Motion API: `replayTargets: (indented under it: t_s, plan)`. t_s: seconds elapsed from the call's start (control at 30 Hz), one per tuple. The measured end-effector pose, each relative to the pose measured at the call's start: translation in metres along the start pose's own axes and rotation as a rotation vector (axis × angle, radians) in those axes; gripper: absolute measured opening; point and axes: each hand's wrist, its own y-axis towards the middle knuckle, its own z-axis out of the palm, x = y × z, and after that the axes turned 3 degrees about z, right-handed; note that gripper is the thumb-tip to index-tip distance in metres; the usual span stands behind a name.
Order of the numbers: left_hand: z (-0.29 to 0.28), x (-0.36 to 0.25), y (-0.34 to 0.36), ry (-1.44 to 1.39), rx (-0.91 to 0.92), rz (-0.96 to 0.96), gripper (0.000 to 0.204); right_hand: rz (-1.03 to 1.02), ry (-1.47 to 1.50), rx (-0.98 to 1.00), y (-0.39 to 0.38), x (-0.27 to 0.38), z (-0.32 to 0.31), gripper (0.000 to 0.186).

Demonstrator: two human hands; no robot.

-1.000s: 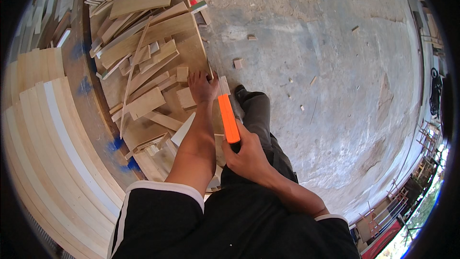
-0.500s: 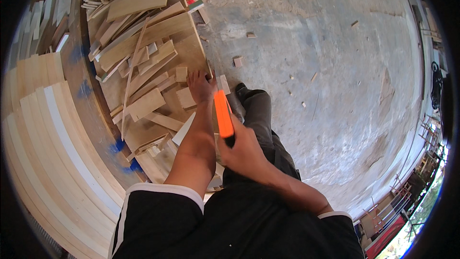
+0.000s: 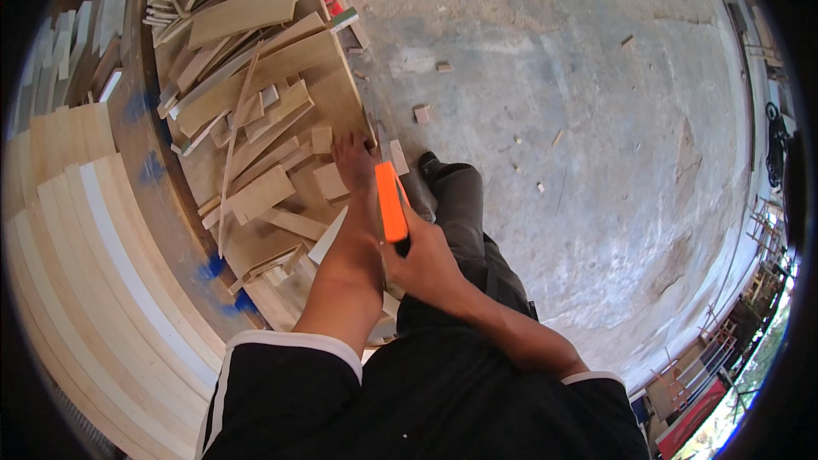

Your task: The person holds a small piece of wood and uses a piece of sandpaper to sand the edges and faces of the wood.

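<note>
Fingers of the left hand (image 3: 353, 162) spread at the bench (image 3: 348, 104) edge; fingers of the right hand (image 3: 423, 262) clenched round an orange-handled saw (image 3: 391, 204).
Offcuts (image 3: 261, 192) left of left hand; whether it clamps one, cannot tell. Saw just right of left wrist, long axis running away from body, far end leaning slightly left; right hand nearer, on it. No legible labels or writing.

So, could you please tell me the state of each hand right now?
Left hand: at the edge of the bench; whether its grip holds anything cannot be told.
Right hand: closed, holding the orange saw.
</note>
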Motion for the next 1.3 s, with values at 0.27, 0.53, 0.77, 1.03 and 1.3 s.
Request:
replayTargets:
  t_s: [0.27,0.53,0.77,1.03,1.3]
  plan:
    - [-0.01,-0.007,0.004,-0.027,0.014,-0.021,0.026,-0.039,-0.02,-0.011,0.018,-0.03,0.01,0.039]
    - [-0.001,0.002,-0.007,-0.043,-0.068,0.044,0.021,0.027,0.032,0.091,-0.004,0.002,0.017,0.038]
    - [-0.012,-0.01,0.004,-0.071,-0.033,-0.018,0.03,-0.154,0.025,-0.062,-0.01,-0.015,0.007,0.031]
    - [-0.02,-0.015,0.007,-0.11,0.006,-0.046,0.031,-0.052,0.128,0.008,-0.018,-0.004,-0.013,0.022]
    - [-0.018,-0.014,0.005,-0.087,-0.049,0.008,0.031,-0.167,0.013,-0.146,-0.033,-0.005,0.006,0.031]
